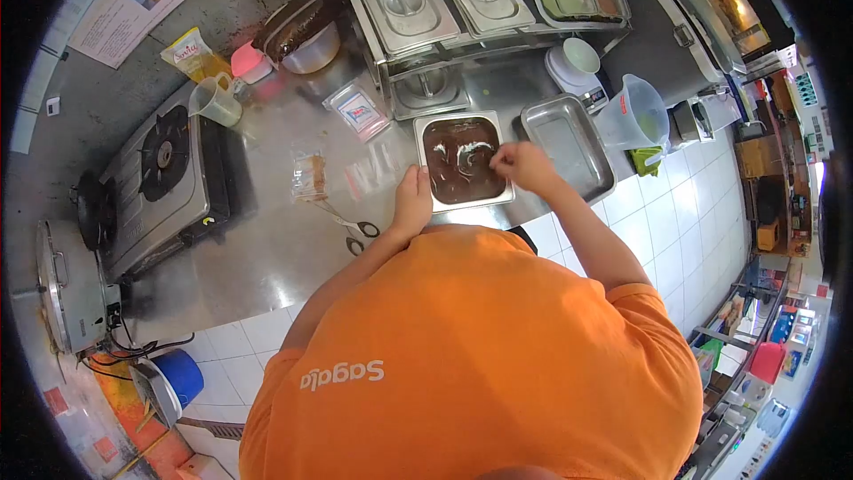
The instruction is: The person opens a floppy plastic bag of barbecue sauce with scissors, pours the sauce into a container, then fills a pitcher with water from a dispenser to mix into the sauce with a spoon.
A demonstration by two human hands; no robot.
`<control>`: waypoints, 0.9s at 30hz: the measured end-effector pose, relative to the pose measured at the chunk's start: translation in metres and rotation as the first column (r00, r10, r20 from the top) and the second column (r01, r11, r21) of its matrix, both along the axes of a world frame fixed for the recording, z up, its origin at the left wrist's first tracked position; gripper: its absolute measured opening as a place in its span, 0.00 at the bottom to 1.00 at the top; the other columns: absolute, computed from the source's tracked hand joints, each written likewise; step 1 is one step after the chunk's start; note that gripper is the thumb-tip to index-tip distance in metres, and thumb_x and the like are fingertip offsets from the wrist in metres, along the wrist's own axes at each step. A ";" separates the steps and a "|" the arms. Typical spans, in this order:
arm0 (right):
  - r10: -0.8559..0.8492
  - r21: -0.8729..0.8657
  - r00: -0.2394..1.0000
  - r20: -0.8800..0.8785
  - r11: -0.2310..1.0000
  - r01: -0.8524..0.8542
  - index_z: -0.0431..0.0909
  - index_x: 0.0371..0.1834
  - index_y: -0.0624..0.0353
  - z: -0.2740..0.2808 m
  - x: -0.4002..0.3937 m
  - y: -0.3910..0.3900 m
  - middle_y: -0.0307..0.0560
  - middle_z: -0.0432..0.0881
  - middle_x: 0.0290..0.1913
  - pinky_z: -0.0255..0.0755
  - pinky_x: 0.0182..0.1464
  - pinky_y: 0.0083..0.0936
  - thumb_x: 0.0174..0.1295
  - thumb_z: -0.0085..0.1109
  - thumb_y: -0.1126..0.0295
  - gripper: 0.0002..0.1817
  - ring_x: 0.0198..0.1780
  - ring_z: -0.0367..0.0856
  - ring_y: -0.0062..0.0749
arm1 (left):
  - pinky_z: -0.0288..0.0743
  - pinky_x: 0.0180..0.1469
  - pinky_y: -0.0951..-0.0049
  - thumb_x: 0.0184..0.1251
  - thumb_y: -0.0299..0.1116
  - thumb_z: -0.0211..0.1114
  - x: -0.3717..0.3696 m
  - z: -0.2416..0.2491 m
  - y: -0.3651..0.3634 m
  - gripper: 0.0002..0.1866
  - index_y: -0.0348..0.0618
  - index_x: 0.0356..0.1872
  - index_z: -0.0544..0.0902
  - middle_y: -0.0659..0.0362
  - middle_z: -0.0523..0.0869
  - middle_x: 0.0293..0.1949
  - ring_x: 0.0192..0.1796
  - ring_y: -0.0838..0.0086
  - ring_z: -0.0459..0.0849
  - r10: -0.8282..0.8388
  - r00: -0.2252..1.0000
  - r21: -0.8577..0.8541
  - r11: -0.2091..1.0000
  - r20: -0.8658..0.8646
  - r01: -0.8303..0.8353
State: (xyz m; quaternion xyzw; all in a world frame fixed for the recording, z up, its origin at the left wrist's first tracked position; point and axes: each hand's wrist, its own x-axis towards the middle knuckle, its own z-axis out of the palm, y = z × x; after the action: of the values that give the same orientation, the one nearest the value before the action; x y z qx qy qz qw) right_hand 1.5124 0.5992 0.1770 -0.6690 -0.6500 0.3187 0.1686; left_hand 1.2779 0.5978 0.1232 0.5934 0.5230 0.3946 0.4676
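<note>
A square steel pan (510, 190) filled with glossy dark brown liquid stands at the front edge of the steel counter (258, 249). My left hand (413, 202) lies against the pan's left side, its fingers close together along the rim. At the pan's right side, my right hand (524, 166) is over the rim with its fingertips pinched above the liquid; what they hold, if anything, is too small to make out. Light streaks show on the liquid. Scissors (354, 229) and small clear plastic bags (373, 171) lie to the left.
An empty steel tray (607, 180) and a clear pitcher (633, 113) stand at the right, near a scale (576, 80). A rack with lidded steel pans (407, 4) is behind. A gas stove (169, 178), measuring jug (215, 101) and pot (313, 52) are at the left.
</note>
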 end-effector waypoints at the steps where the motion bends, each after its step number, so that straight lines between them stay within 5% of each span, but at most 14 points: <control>1: 0.001 0.003 1.000 0.000 1.000 -0.001 0.84 0.26 0.52 -0.001 0.003 0.001 0.44 0.83 0.29 0.74 0.38 0.33 0.47 0.62 0.66 0.06 0.33 0.82 0.39 | 0.66 0.33 0.62 0.73 0.38 0.44 0.000 0.000 0.000 0.16 0.34 0.30 0.68 0.46 0.72 0.23 0.26 0.58 0.71 0.001 1.000 0.003 1.000 0.000 -0.001; 4: 0.119 -0.097 0.993 0.029 0.989 -0.115 0.83 0.27 0.51 -0.003 0.009 0.007 0.44 0.83 0.29 0.74 0.38 0.32 0.47 0.62 0.64 0.07 0.33 0.82 0.39 | 0.66 0.34 0.62 0.73 0.38 0.43 0.000 -0.001 0.002 0.16 0.34 0.31 0.69 0.45 0.73 0.23 0.27 0.58 0.71 0.009 1.000 0.001 1.000 -0.023 -0.009; 7: -0.007 0.018 0.990 0.139 1.000 0.004 0.84 0.27 0.50 -0.004 0.008 0.010 0.44 0.83 0.29 0.74 0.38 0.32 0.46 0.63 0.62 0.07 0.33 0.82 0.39 | 0.66 0.34 0.62 0.73 0.38 0.43 0.000 -0.002 0.001 0.16 0.34 0.31 0.69 0.45 0.73 0.24 0.27 0.57 0.72 0.004 1.000 0.023 1.000 -0.005 -0.004; 9: 0.291 -0.057 0.955 0.061 0.956 -0.287 0.84 0.29 0.48 -0.005 0.017 0.016 0.44 0.83 0.29 0.74 0.38 0.33 0.47 0.62 0.61 0.08 0.34 0.82 0.39 | 0.66 0.34 0.61 0.73 0.38 0.44 0.000 -0.006 0.002 0.16 0.34 0.31 0.69 0.45 0.73 0.24 0.27 0.55 0.72 0.016 0.999 0.025 1.000 -0.036 -0.015; 10: 0.289 -0.052 0.955 0.060 0.957 -0.286 0.84 0.29 0.48 -0.008 0.016 0.017 0.44 0.83 0.29 0.74 0.38 0.33 0.47 0.62 0.61 0.08 0.34 0.82 0.39 | 0.66 0.34 0.61 0.73 0.38 0.44 0.000 -0.008 0.003 0.16 0.34 0.31 0.69 0.45 0.73 0.24 0.27 0.55 0.72 0.015 0.999 0.030 0.999 -0.039 -0.014; 12: -0.019 0.042 0.983 0.183 0.999 0.012 0.84 0.28 0.49 -0.005 0.011 0.017 0.45 0.83 0.30 0.74 0.39 0.34 0.46 0.63 0.61 0.08 0.35 0.82 0.39 | 0.66 0.35 0.61 0.72 0.38 0.44 0.002 -0.008 0.002 0.16 0.34 0.31 0.70 0.44 0.74 0.24 0.28 0.55 0.72 0.023 1.000 0.029 0.999 0.016 -0.024; 13: -0.020 0.039 0.983 0.184 0.999 0.013 0.84 0.28 0.49 -0.002 0.012 0.015 0.45 0.83 0.30 0.74 0.39 0.34 0.46 0.63 0.61 0.08 0.35 0.82 0.39 | 0.66 0.35 0.61 0.72 0.38 0.44 0.002 -0.008 0.001 0.16 0.34 0.31 0.70 0.44 0.74 0.24 0.28 0.55 0.72 0.022 1.000 0.026 0.999 0.017 -0.023; 15: 0.305 -0.155 0.949 0.075 0.944 -0.291 0.83 0.29 0.50 0.007 0.014 0.015 0.46 0.83 0.30 0.74 0.39 0.33 0.47 0.63 0.61 0.09 0.36 0.82 0.40 | 0.66 0.34 0.61 0.72 0.37 0.44 0.001 -0.008 0.002 0.16 0.34 0.31 0.70 0.45 0.74 0.24 0.28 0.55 0.73 0.020 1.000 -0.026 0.999 0.002 -0.019; 16: 0.303 -0.155 0.950 0.075 0.945 -0.289 0.83 0.29 0.50 0.012 0.013 0.017 0.46 0.83 0.30 0.74 0.39 0.33 0.47 0.63 0.61 0.09 0.36 0.82 0.40 | 0.66 0.34 0.61 0.72 0.37 0.44 0.000 -0.008 0.003 0.16 0.34 0.31 0.70 0.45 0.74 0.24 0.28 0.55 0.73 0.017 1.000 -0.026 1.000 0.001 -0.017; 18: 0.019 -0.031 0.973 0.229 0.999 -0.012 0.84 0.28 0.52 0.018 0.011 0.021 0.46 0.83 0.31 0.73 0.40 0.33 0.48 0.63 0.61 0.08 0.36 0.82 0.40 | 0.67 0.34 0.62 0.72 0.37 0.44 0.000 -0.001 0.001 0.16 0.34 0.31 0.70 0.45 0.74 0.24 0.28 0.56 0.73 0.014 0.998 -0.034 0.999 -0.055 -0.016; 19: 0.021 -0.039 0.973 0.231 0.999 -0.012 0.84 0.28 0.52 0.015 0.012 0.018 0.46 0.83 0.31 0.73 0.40 0.33 0.48 0.63 0.61 0.08 0.36 0.82 0.40 | 0.67 0.34 0.62 0.72 0.37 0.44 0.002 -0.001 -0.002 0.16 0.34 0.31 0.70 0.45 0.74 0.24 0.28 0.56 0.73 0.014 0.998 -0.042 0.999 -0.053 -0.016; 21: 0.305 -0.143 0.952 0.021 0.943 -0.299 0.83 0.28 0.51 0.009 0.013 0.018 0.46 0.83 0.31 0.73 0.40 0.32 0.48 0.63 0.61 0.08 0.36 0.82 0.40 | 0.67 0.34 0.63 0.72 0.38 0.44 0.002 -0.001 0.000 0.16 0.35 0.31 0.70 0.46 0.73 0.23 0.27 0.57 0.73 0.032 0.999 -0.006 0.999 0.010 -0.032; 25: 0.115 -0.003 0.959 0.258 0.993 -0.118 0.83 0.26 0.52 0.006 0.017 0.028 0.47 0.83 0.31 0.73 0.40 0.32 0.47 0.63 0.60 0.09 0.36 0.82 0.38 | 0.66 0.33 0.62 0.73 0.38 0.43 0.002 -0.003 0.000 0.16 0.35 0.31 0.70 0.47 0.73 0.23 0.27 0.58 0.73 0.019 1.000 -0.044 0.999 -0.022 -0.020; 27: 0.278 -0.113 0.960 -0.002 0.954 -0.277 0.83 0.25 0.52 -0.001 0.010 0.025 0.47 0.83 0.30 0.73 0.40 0.31 0.48 0.63 0.59 0.10 0.35 0.82 0.37 | 0.66 0.33 0.62 0.73 0.38 0.43 0.003 -0.003 0.001 0.16 0.35 0.31 0.70 0.47 0.73 0.22 0.26 0.57 0.72 0.043 0.999 0.015 0.999 -0.018 -0.043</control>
State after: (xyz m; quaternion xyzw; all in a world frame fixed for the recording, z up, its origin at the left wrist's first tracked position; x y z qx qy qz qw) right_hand 1.5223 0.6239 0.1764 -0.5818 -0.7197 0.3705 0.0797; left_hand 1.2805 0.5983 0.1202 0.5888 0.5371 0.4028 0.4500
